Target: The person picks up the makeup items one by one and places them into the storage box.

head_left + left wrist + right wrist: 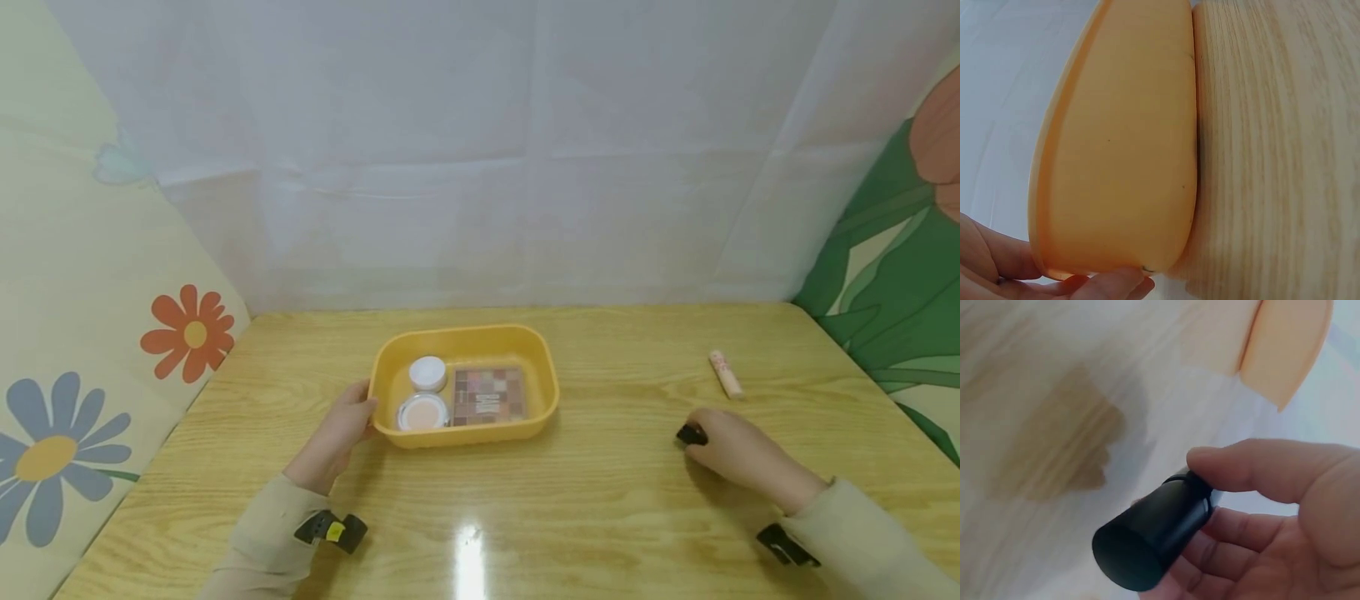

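At the left end of a yellow plastic basket [467, 435], my left hand [347, 427] grips the rim and end wall. The left wrist view shows those fingers [1110, 284] against the basket's outer side [1116, 156]. Inside the basket lie a white round jar [427, 373], a round compact [422, 413] and an eyeshadow palette [490, 397]. Off to the right, my right hand [738, 450] pinches a black cosmetic tube [1154, 531] between thumb and fingers, just over the table. The tube is round with a flat end; its other end is hidden in the hand.
A pale pink lipstick-like tube [725, 375] lies on the wood-grain table [600, 517] beyond my right hand. A white cloth [480, 167] hangs behind the table, and flower-patterned sheets [90, 292] stand at both sides.
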Demonstrator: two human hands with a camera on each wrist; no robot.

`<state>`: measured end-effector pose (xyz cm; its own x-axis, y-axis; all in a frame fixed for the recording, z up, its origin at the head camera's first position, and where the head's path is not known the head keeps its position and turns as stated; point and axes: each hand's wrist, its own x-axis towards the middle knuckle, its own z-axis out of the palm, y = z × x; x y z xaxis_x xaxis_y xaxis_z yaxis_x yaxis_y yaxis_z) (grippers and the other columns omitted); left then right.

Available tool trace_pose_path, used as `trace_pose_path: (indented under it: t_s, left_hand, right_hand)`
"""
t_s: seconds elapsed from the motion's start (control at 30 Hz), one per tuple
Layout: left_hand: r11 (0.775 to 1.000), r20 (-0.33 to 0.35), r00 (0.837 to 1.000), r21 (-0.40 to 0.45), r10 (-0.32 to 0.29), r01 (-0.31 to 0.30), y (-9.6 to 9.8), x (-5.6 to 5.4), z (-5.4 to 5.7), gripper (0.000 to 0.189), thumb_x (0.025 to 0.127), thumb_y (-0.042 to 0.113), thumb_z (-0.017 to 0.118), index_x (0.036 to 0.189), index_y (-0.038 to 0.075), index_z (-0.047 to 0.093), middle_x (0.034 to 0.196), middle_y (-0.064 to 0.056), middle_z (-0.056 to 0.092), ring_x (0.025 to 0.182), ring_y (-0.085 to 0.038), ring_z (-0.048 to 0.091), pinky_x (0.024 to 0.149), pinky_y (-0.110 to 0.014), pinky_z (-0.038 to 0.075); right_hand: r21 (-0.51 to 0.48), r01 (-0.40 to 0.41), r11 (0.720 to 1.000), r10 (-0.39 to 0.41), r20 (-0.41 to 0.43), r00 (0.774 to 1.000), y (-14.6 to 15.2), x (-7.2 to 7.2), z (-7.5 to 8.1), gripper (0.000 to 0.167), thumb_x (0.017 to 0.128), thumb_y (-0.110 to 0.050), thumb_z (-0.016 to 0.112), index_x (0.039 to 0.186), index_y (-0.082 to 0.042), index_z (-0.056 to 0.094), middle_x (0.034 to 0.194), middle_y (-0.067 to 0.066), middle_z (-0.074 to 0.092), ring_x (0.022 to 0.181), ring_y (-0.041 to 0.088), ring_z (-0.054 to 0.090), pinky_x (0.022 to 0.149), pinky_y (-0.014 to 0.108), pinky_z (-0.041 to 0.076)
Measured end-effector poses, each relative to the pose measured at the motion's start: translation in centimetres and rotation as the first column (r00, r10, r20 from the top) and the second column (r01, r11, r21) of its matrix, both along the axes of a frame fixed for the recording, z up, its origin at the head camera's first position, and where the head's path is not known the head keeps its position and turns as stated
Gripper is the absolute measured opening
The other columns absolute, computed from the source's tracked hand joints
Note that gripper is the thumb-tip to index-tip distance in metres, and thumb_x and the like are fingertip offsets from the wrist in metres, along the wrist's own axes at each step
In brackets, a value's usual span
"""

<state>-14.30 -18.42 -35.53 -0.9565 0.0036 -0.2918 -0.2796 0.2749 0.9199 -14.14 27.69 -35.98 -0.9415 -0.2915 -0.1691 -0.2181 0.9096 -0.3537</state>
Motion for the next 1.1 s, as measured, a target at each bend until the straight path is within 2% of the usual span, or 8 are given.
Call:
trace_pose_path:
  t_s: [0.2,0.4,0.63,0.87,1.1]
  left_hand:
    - [1.000,0.002,1.000,0.004,0.001,-0.001,0.0,0.0,-0.1,0.051,0.103,0.004,0.027,0.148,-0.014,0.013,0.152,-0.032,0.019,0.134,-0.043,0.033,0.107,-0.054,0.034]
    - [1.000,0.002,1.000,0.008,0.002,-0.002,0.0,0.0,-0.1,0.050,0.103,0.005,0.027,0.148,-0.014,0.013,0.152,-0.032,0.020,0.133,-0.044,0.034,0.107,-0.053,0.034]
    - [1.000,0.002,1.000,0.012,0.005,-0.005,0.0,0.0,-0.1,0.050,0.103,0.004,0.027,0.148,-0.014,0.014,0.152,-0.032,0.020,0.134,-0.044,0.033,0.107,-0.053,0.034]
    - [1.000,0.003,1.000,0.008,0.002,-0.002,-0.1,0.0,-0.1,0.050,0.104,0.005,0.027,0.148,-0.013,0.013,0.152,-0.032,0.021,0.133,-0.044,0.034,0.106,-0.054,0.035]
    - [1.000,0.005,1.000,0.016,0.005,-0.005,-0.1,-0.2,-0.1,0.050,0.104,0.004,0.027,0.148,-0.013,0.013,0.152,-0.032,0.021,0.133,-0.043,0.035,0.106,-0.053,0.035]
  right_hand:
    - [-0.027,0.013,1.000,-0.012,0.018,1.000,-1.2,0.0,0.9,0.032,0.089,-0.006,0.067,0.110,0.016,0.058,0.099,0.025,0.064,0.088,0.035,0.063,0.068,0.046,0.053]
    - [-0.038,-0.008,0.999,0.007,-0.018,1.000,-2.1,-0.1,1.9,0.035,0.090,-0.003,0.065,0.116,0.018,0.055,0.103,0.031,0.063,0.084,0.030,0.065,0.063,0.039,0.053]
    - [-0.019,-0.056,0.998,0.054,-0.090,0.994,-3.3,-0.3,2.7,0.035,0.089,-0.004,0.068,0.115,0.017,0.056,0.104,0.031,0.064,0.088,0.037,0.066,0.068,0.044,0.055]
    - [0.014,-0.054,0.998,0.055,-0.079,0.995,-4.3,-0.5,3.3,0.038,0.089,-0.007,0.068,0.117,0.016,0.057,0.106,0.031,0.064,0.089,0.038,0.065,0.069,0.045,0.055]
    - [0.038,-0.082,0.996,0.085,-0.107,0.991,-5.6,-0.5,3.7,0.037,0.088,-0.008,0.070,0.115,0.014,0.059,0.103,0.027,0.066,0.089,0.037,0.065,0.071,0.045,0.055]
